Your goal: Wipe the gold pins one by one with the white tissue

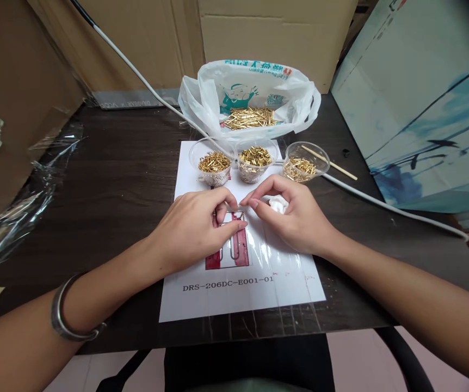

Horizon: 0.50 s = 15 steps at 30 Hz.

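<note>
Above a white printed sheet [242,299], both hands come close together. My left hand [197,223] is loosely curled, thumb and index finger apart, with no object visible between them. The thumb and index finger of my right hand [291,215] pinch together; anything between them is too small to make out. Just beyond the hands stand a left clear cup [215,177], a middle clear cup [251,174] and a right clear cup [316,155], all holding small gold-coloured metal pins. A crumpled white tissue [278,204] lies under my right hand.
Behind the cups, an open white plastic bag [205,98] holds many longer gold pins [251,118]. A white cable [144,81] crosses the dark table [108,174]. A thin wooden stick [343,171] lies at right. Cardboard [275,38] and a painted panel [434,120] surround the table.
</note>
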Tool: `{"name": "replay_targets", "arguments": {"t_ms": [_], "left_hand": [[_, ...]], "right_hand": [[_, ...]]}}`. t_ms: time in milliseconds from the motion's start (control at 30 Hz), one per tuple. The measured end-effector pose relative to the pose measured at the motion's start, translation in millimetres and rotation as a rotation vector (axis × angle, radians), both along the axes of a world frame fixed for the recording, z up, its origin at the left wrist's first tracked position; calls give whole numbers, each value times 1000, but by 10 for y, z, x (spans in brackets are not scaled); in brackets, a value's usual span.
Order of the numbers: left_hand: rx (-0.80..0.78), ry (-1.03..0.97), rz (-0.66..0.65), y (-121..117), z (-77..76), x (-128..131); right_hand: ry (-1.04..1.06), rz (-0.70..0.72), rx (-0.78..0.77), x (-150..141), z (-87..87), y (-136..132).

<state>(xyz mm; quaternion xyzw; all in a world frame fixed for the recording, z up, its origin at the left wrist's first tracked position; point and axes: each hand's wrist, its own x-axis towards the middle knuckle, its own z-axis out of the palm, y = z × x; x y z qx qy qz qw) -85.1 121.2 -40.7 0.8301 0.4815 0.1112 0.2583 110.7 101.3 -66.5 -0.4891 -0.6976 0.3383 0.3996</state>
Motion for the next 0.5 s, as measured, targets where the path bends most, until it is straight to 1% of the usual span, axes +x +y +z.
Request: {"name": "replay_targets", "arguments": {"t_ms": [100, 167, 333, 433, 500], "left_hand": [[85, -57, -17, -18, -64, -6], [98, -76, -13, -16, -83, -6], [16, -196, 45, 8, -109, -17], [-9, -260, 52, 15, -132, -29], [26, -274, 38, 12, -145, -34]], "right_hand": [[-10, -38, 40, 1, -14, 7], [-11, -40, 45, 7, -15, 10], [-30, 30, -16, 43, 1, -10], [-3, 12, -31, 54, -9, -10], [29, -9, -47, 50, -19, 3]]}}
